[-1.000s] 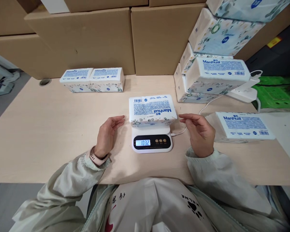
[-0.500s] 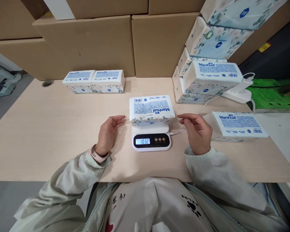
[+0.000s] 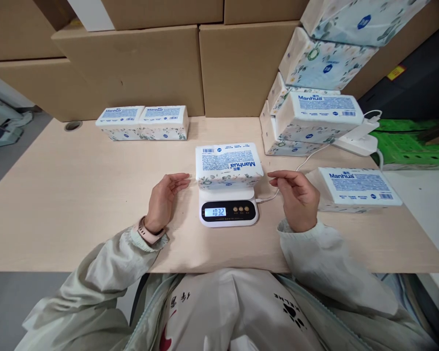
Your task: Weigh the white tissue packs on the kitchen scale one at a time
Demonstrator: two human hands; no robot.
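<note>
A white tissue pack [image 3: 229, 163] with blue print rests on a small white scale [image 3: 227, 195], whose lit display reads 103.2. To the pack's left, my left hand [image 3: 165, 201] is open on the table side, fingers toward the pack with a small gap. On the other side my right hand [image 3: 297, 199] is also open and holds nothing; its fingertips point at the pack's right end without touching. Another tissue pack [image 3: 362, 187] lies to the right of my right hand.
Two tissue packs [image 3: 142, 122] sit side by side at the back left. A tall stack of packs [image 3: 314, 117] stands at the back right, beside a white power strip [image 3: 358, 141] and cable. Cardboard boxes [image 3: 131, 73] line the table's back edge. A green crate [image 3: 413, 146] is at right.
</note>
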